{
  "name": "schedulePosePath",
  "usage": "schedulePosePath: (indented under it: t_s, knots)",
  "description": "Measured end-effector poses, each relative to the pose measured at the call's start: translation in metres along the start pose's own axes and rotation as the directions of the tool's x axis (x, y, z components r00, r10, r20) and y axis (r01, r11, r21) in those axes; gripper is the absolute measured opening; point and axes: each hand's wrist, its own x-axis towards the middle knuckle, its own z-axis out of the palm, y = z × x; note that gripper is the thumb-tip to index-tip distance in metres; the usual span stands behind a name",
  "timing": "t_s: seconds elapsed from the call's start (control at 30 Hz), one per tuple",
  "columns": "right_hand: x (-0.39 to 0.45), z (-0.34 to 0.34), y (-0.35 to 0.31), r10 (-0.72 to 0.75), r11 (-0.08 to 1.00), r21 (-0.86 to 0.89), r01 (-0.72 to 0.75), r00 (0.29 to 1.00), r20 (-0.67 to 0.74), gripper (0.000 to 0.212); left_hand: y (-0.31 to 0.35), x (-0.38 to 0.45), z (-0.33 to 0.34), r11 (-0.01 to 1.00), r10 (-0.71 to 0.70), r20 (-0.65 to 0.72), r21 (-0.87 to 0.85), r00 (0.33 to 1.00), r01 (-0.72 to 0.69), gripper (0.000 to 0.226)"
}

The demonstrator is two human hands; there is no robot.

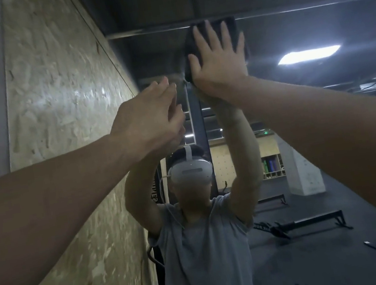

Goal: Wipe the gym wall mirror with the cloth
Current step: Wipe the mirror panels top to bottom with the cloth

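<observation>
The wall mirror [330, 144] fills the middle and right of the head view and reflects me and the gym behind. A dark cloth [191, 43] lies flat against the glass near the mirror's top edge. My right hand [218, 61] presses it there with straight, spread fingers. My left hand [150, 116] is raised beside it, lower and to the left, with its fingertips at the glass and nothing in it. Both arms reach upward.
A chipboard wall panel [63, 137] runs along the left, up to the mirror's left edge. The reflection shows a ceiling light [308, 54], a black floor with low bars [312, 221], and a shelf with rolled mats [272, 166].
</observation>
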Motion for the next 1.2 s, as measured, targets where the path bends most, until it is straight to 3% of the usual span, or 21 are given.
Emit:
schedulePosePath:
  t_s: [0.13,0.27,0.33,0.57,0.73,0.83,1.03,1.2]
  knots:
    - [-0.004,-0.001,-0.026,-0.122,0.992,-0.032,0.122,0.993,0.008,0.068,-0.006,-0.005,-0.004,0.999,-0.038,-0.029,-0.022,0.999,0.037,0.064]
    - [-0.021,-0.004,0.008,-0.338,0.94,-0.039,0.339,0.941,0.034,0.066,-0.012,0.001,0.009,0.992,-0.107,-0.035,0.056,0.994,0.109,0.068]
    - [-0.026,-0.004,0.03,-0.356,0.933,-0.05,0.357,0.934,0.037,0.065,-0.009,0.012,0.013,0.991,-0.104,-0.035,0.075,0.994,0.107,0.068]
    - [-0.033,-0.01,0.104,-0.041,0.999,0.006,0.042,0.998,-0.042,0.062,0.006,0.026,0.011,0.985,-0.113,-0.014,0.132,0.994,0.113,0.061]
    - [-0.025,-0.011,0.097,0.133,0.989,0.076,-0.13,0.99,-0.036,0.062,-0.001,0.025,0.004,0.991,-0.105,0.024,0.08,0.994,0.103,0.055]
    - [-0.009,-0.009,0.08,0.151,0.987,0.064,-0.151,0.989,-0.003,0.062,-0.008,0.022,-0.008,0.996,-0.089,0.036,0.0,0.995,0.089,0.047]
    - [0.022,-0.005,0.011,-0.024,0.998,0.059,0.024,1.0,-0.007,0.063,-0.025,0.013,-0.016,0.987,-0.156,0.022,-0.043,0.987,0.157,0.056]
    - [-0.01,0.0,-0.035,-0.245,0.969,-0.01,0.245,0.969,0.001,0.062,-0.03,0.002,-0.016,0.976,-0.199,-0.023,-0.09,0.98,0.196,0.057]
